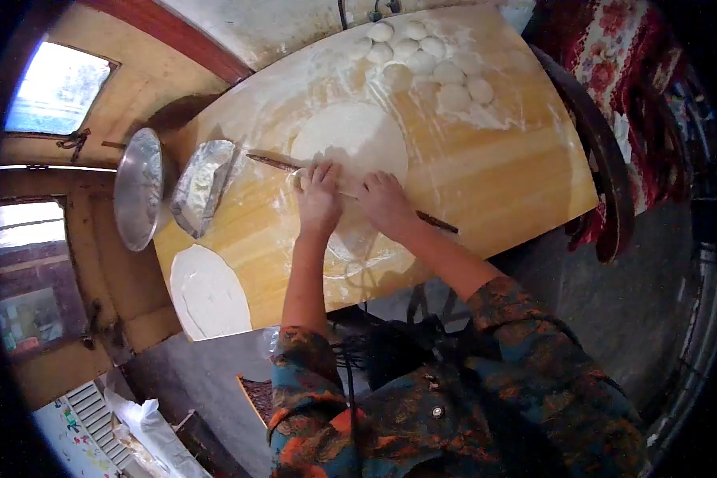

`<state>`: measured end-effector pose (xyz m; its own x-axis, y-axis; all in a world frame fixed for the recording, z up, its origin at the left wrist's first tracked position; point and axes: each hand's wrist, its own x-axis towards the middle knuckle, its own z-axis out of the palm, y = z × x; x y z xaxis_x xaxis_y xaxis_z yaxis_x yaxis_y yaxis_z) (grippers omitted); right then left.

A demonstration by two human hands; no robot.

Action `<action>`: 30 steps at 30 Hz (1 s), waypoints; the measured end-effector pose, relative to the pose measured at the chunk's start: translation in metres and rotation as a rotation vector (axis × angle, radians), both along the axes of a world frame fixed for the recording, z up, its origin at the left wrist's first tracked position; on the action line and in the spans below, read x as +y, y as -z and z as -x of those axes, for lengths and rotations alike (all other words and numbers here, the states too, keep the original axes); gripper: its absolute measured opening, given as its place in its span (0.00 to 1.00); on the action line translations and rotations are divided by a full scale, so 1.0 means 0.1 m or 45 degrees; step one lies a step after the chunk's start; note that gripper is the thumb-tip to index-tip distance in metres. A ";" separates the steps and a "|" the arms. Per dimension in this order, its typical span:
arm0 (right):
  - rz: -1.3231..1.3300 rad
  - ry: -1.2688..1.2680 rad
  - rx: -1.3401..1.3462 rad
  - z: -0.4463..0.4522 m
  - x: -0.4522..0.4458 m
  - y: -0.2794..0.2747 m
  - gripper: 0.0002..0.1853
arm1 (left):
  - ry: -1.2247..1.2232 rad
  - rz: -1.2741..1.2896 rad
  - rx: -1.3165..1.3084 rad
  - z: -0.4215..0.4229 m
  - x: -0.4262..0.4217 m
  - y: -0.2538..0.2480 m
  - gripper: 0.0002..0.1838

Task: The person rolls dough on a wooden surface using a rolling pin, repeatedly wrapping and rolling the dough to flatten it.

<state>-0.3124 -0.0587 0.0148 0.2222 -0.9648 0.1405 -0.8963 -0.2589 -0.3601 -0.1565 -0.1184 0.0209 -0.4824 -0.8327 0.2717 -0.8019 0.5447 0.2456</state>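
A thin dark rolling pin (272, 162) lies slantwise across a large round sheet of dough (350, 131) on the floured wooden board. Part of the dough appears wrapped around the pin's middle. My left hand (320, 199) presses down on this wrapped part with curled fingers. Close to its right, my right hand (382, 203) also bears on the pin, fingers bent over it. The pin's tapered ends stick out past both hands, and its middle is hidden under hands and dough. Another flat dough sheet (207, 293) rests at the board's lower left corner.
Several dough balls (406, 49) sit in flour at the board's far edge. On the left are a foil-like tray of flour (201, 187) and a metal bowl (139, 190) tipped on its side. A dark curved chair rail (609, 159) borders the board's right side.
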 end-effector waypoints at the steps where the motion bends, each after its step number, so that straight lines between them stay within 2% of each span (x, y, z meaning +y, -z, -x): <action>1: 0.030 -0.019 -0.020 0.02 0.03 -0.01 0.28 | 0.036 0.007 -0.043 -0.05 0.02 -0.02 0.19; 3: 0.092 -0.054 -0.065 0.10 0.11 -0.07 0.26 | 0.122 -0.065 -0.097 -0.12 0.11 -0.07 0.19; 6: 0.002 -0.232 -0.094 0.44 0.43 -0.03 0.23 | 0.264 -0.295 -0.062 -0.18 0.50 -0.17 0.19; 9: -0.271 -0.303 0.156 0.64 0.88 -0.21 0.22 | 0.343 -0.473 0.048 -0.14 0.97 -0.20 0.19; 12: 0.005 -0.300 0.200 0.58 1.27 -0.12 0.25 | 0.313 -0.542 0.056 -0.15 1.22 -0.22 0.21; 14: -0.077 -0.225 0.132 0.46 1.25 -0.05 0.29 | 0.335 -0.476 0.048 -0.23 1.24 -0.12 0.23; 17: -0.007 -0.036 0.153 0.28 0.72 -0.06 0.36 | 0.128 -0.221 -0.192 -0.13 1.08 -0.31 0.27; 18: 0.050 0.050 0.178 0.27 0.55 -0.07 0.38 | 0.097 -0.246 -0.129 -0.10 1.04 -0.40 0.28; 20: 0.063 0.012 0.181 0.33 0.46 -0.34 0.40 | 0.034 -0.288 -0.004 -0.08 0.88 -0.55 0.29; 21: 0.064 -0.019 0.184 0.34 0.43 -0.42 0.40 | -0.005 -0.288 -0.058 -0.09 0.90 -0.56 0.32; 24: -0.129 -0.119 0.298 0.47 0.51 -0.21 0.40 | 0.001 -0.391 -0.090 -0.08 0.93 -0.29 0.36; 25: -0.120 -0.110 0.317 0.49 0.41 -0.15 0.40 | -0.006 -0.298 -0.143 -0.04 0.87 -0.17 0.40; 27: -0.105 -0.078 0.346 0.46 0.04 -0.05 0.40 | -0.134 -0.333 -0.207 0.03 0.44 -0.02 0.38; 30: 0.123 0.151 0.232 0.37 -0.95 0.00 0.37 | -0.355 -0.099 -0.162 0.19 -0.62 0.08 0.35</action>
<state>-0.3490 -0.1539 0.0146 0.1379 -0.9698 0.2011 -0.9705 -0.1729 -0.1681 -0.1756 -0.1802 0.0133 -0.2587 -0.9536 0.1540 -0.9447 0.2831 0.1658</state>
